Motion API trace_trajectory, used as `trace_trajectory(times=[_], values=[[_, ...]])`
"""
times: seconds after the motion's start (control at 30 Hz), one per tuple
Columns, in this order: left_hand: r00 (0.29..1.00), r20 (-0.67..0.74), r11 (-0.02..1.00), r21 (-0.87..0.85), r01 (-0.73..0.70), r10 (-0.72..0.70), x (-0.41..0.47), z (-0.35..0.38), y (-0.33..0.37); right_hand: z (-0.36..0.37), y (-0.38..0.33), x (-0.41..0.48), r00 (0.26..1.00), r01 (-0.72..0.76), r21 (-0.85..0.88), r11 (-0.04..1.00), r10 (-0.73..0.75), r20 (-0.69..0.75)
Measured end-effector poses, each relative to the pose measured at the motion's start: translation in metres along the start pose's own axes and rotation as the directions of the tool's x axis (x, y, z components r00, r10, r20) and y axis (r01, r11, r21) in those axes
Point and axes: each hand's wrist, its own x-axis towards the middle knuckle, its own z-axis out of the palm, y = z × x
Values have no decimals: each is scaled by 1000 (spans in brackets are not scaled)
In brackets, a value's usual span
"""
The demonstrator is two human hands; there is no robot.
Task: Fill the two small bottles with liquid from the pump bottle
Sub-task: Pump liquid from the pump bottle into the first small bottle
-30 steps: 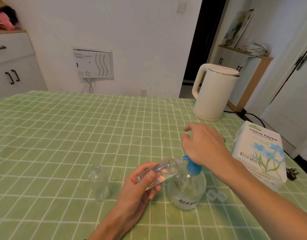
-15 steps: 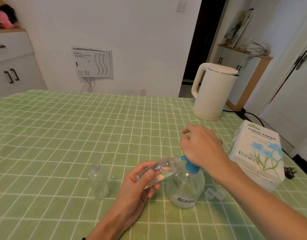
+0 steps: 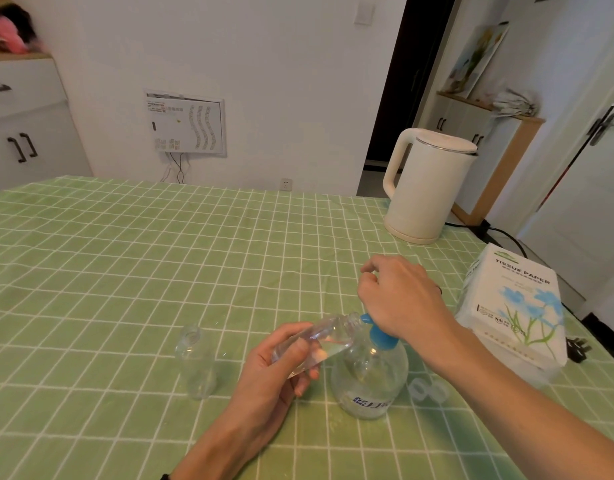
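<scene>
Surface: a table under a green checked tablecloth (image 3: 125,271), with a white wall behind; a white electric kettle (image 3: 426,188) stands well beyond the right fingers, and a white pack of tissue paper (image 3: 516,306) lies out past the right wrist
Task things: the round clear pump bottle (image 3: 367,379) with its blue pump head (image 3: 378,332) stands directly under the right hand; one small clear plastic bottle (image 3: 319,337) sits in the left fingers; a second small clear bottle (image 3: 194,362) stands upright, apart from the left fingers on their outer side
Done: the held bottle shows a pool of clear liquid along its lower side, so the first fill looks under way and part complete
Remaining: I judge the held bottle not yet full; the standing one looks empty, though clear plastic makes that hard to tell; two clear round pieces (image 3: 426,389), likely the caps, lie by the pump bottle's base under the right forearm, so capping probably remains too
Left hand (image 3: 274,368): fingers and thumb wrap round the small bottle's body, holding it tilted, its open mouth raised to the blue spout just below the right fingers
Right hand (image 3: 399,299): palm down over the pump head, wrist bent, fingers loosely curled forward in the air; whether a finger or the thumb hooks round the pump cannot be told, as the hand hides it
</scene>
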Motion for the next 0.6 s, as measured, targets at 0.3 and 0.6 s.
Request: trace_trajectory(times=[0.3, 0.6], values=[[1000, -7, 1000, -5, 4, -4, -2, 2, 3, -7, 0, 5, 998, 35, -18, 999, -35, -48], [1000, -16, 1000, -15, 7, -7, -1, 5, 4, -1, 2, 2, 999, -11, 34, 999, 10, 31]])
